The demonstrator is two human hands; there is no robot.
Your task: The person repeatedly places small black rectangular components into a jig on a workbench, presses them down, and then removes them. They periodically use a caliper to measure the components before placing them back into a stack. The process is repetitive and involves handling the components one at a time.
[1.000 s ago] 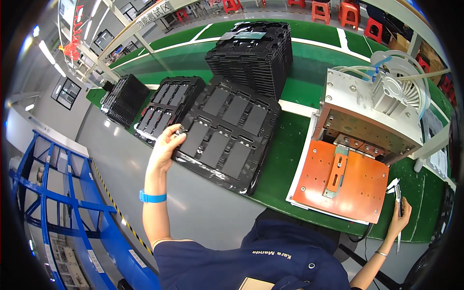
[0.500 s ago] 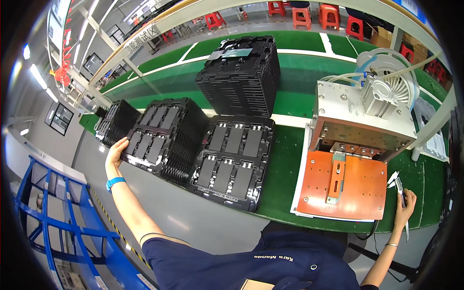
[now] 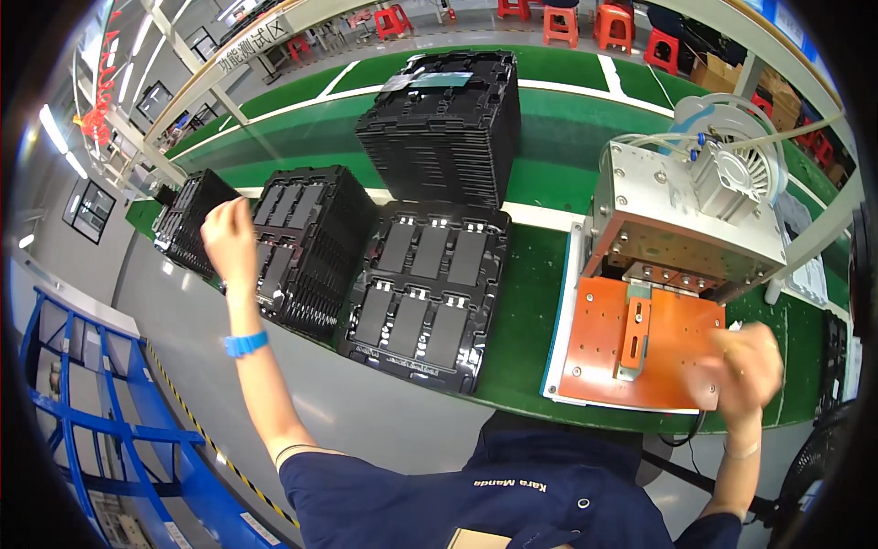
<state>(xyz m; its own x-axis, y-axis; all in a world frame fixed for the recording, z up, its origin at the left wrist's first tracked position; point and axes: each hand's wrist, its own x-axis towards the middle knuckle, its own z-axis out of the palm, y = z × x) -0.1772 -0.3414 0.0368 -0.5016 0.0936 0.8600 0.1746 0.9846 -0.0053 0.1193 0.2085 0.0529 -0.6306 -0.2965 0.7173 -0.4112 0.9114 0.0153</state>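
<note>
My left hand (image 3: 229,240) is raised in front of the middle stack of black trays (image 3: 315,233), hiding part of its top. Its fingers are curled together, and whatever they may hold cannot be made out. My right hand (image 3: 745,366) is smeared by motion over the right edge of the orange plate (image 3: 585,352) of a metal press (image 3: 686,215). A small pale metal bit shows just behind that hand; the caliper seen there earlier is otherwise hidden. Between my hands lies a black tray (image 3: 425,291) with several flat dark rectangular pieces (image 3: 434,252) in its pockets.
A tall stack of black trays (image 3: 439,137) stands behind the near tray, and a smaller stack (image 3: 194,220) is at far left. A slotted orange block (image 3: 636,334) sits on the plate. Blue shelving (image 3: 110,412) stands lower left, and red stools (image 3: 613,27) are beyond the green bench.
My left hand has lifted from the tray stack's left edge, fingers curling. My right hand, earlier holding a caliper at the plate's right, has moved left over the plate's edge. The view has shifted slightly.
</note>
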